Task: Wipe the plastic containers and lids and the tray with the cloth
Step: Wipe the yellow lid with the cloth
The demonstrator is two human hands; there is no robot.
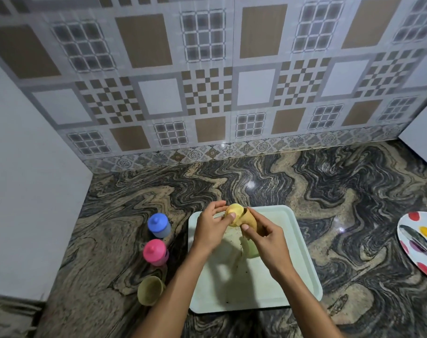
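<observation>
**While both hands work over the tray (293, 252), a yellow lid (233, 211) meets the cloth (248, 218)**

As the person leans over the marbled counter (329, 191), the left hand (211, 226) holds the yellow lid above the far end of the pale tray. Its fingers curl round the lid's far edge and its thumb lies flat on the near face. The right hand (266, 236) grips the tan cloth, fingers folded narrowly about it and the thumb pressing it from the front. The bunched cloth touches the lid's right side, and a loose tail of it hangs down toward the tray.

Just below the right hand, a pale green container (253, 250) stands on the tray, partly hidden by the wrist and the cloth; what it holds cannot be told. Dark specks and smears mark the tray's floor.

Left of the tray, three containers stand in a line on the counter. Farthest is a blue container (158, 225) with its knobbed lid on, and next comes a pink container (155, 252), also lidded, so the contents of both are hidden. Nearest is a yellow container (150, 290) without a lid, tipped with its open mouth showing.

At the right edge, well apart from the tray, lies a spotted plate (420, 242) with a dark, blurred object on it
</observation>
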